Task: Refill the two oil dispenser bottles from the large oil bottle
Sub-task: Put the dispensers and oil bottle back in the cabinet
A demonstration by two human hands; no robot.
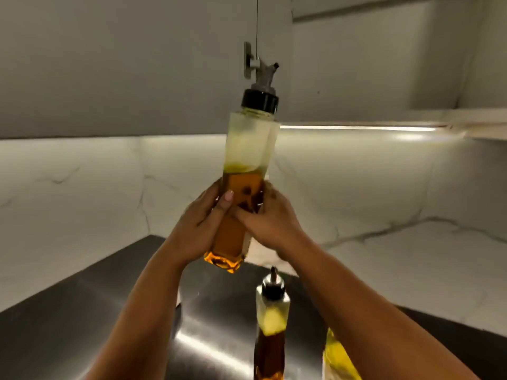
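I hold one oil dispenser bottle point(248, 149) up in the air in front of me, nearly upright. It has a black cap with a metal spout and is roughly half full of amber oil. My left hand point(197, 229) wraps its lower left side and my right hand point(270, 218) grips its lower right side. The second dispenser bottle point(270, 322) stands on the steel counter below, partly filled, with the same kind of spout. A yellow piece of the large oil bottle point(338, 357) shows at the bottom edge, mostly hidden behind my right forearm.
A steel counter point(214, 305) lies below, meeting a white marble backsplash point(384, 187) that wraps around the corner. Grey upper cabinets point(123, 64) with a metal handle point(248, 60) hang overhead, right behind the raised bottle's spout. A light strip glows under the right cabinet.
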